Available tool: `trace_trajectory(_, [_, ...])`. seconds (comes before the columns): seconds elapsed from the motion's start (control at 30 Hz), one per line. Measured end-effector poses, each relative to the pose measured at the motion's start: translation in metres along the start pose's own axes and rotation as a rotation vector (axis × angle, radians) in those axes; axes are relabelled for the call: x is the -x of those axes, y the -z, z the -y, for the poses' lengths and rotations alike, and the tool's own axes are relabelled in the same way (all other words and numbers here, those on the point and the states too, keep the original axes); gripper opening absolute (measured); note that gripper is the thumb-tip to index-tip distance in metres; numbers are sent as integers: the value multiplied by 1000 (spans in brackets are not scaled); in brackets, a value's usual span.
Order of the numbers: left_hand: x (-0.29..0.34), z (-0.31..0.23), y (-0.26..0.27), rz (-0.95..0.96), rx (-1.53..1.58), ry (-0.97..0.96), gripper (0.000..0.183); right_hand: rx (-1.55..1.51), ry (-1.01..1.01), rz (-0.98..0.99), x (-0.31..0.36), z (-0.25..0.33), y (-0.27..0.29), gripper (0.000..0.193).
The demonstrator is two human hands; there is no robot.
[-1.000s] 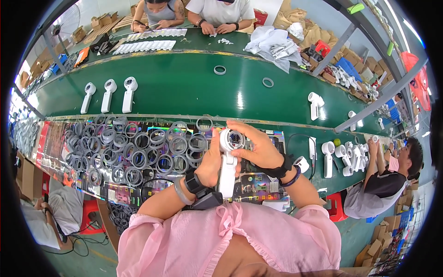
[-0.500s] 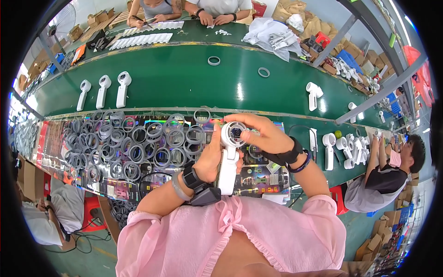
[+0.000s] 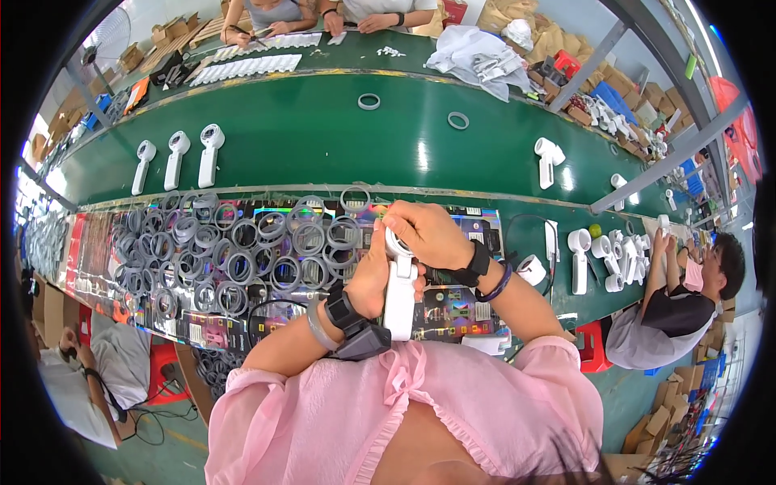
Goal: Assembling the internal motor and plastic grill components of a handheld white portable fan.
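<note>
Upright in front of my chest is a white handheld fan (image 3: 399,303). My left hand (image 3: 370,279) wraps round its upper handle, with fingertips showing on the handle's right side. Over the fan's round head is my right hand (image 3: 432,233), its fingers bent down and closed on the rim. Most of the head is hidden under those fingers; only a bit of white rim shows. Left of my hands, many loose grey rings (image 3: 240,267) lie heaped on a bench covered with printed dark sheets (image 3: 453,311).
Three white fans (image 3: 175,160) stand on the green conveyor belt (image 3: 323,137), with two grey rings (image 3: 458,120) farther along. More white fans (image 3: 579,260) lie at right. A cable (image 3: 552,279) curves near my right forearm. Co-workers sit across and at right (image 3: 663,315).
My right hand has rolled over the fan's head, covering its face, which showed before. My left hand keeps its hold. The fans and rings on the belt have shifted slightly left.
</note>
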State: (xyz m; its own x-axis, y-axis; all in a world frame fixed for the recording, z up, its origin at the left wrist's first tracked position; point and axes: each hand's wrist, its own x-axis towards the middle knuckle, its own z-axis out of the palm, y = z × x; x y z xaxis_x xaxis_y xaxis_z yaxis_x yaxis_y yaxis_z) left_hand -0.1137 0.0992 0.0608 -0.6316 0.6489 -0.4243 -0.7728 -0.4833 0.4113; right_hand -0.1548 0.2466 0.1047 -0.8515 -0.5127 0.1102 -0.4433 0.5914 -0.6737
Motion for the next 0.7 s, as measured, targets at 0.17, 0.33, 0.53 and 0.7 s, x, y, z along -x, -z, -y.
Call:
trace_trajectory(0.17, [5, 0, -8, 92, -65, -112, 73, -611, 46, -166, 10, 2, -1, 49])
trace_trajectory(0.33, [9, -6, -14, 148, -104, -140, 75, -798, -32, -101, 15, 8, 9, 49])
trace_trajectory(0.53, [5, -10, -5, 182, -63, -59, 77, -580, 26, -101, 14, 4, 9, 36])
trace_trajectory(0.7, [17, -16, -8, 99, -257, 16, 71, -501, -50, -205, 6, -20, 13, 34])
